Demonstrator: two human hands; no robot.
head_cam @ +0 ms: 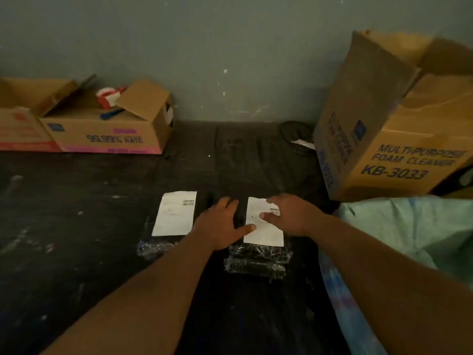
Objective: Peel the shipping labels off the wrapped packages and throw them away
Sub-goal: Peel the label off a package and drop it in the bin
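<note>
The tall box [389, 139] at right is reading "MULTI-PURPOSE FOAM CLEANER KB-3033"; the low box [107, 129] at left is showing "99.99%". Two black wrapped packages are lying on the dark floor [64, 226]. I am resting my left hand [220, 224], fingers spread, beside the right label [263, 231], thumb touching its edge. My right hand [289, 213] is lying flat on that label, gripping nothing. The left label [175, 213] is sitting untouched.
</note>
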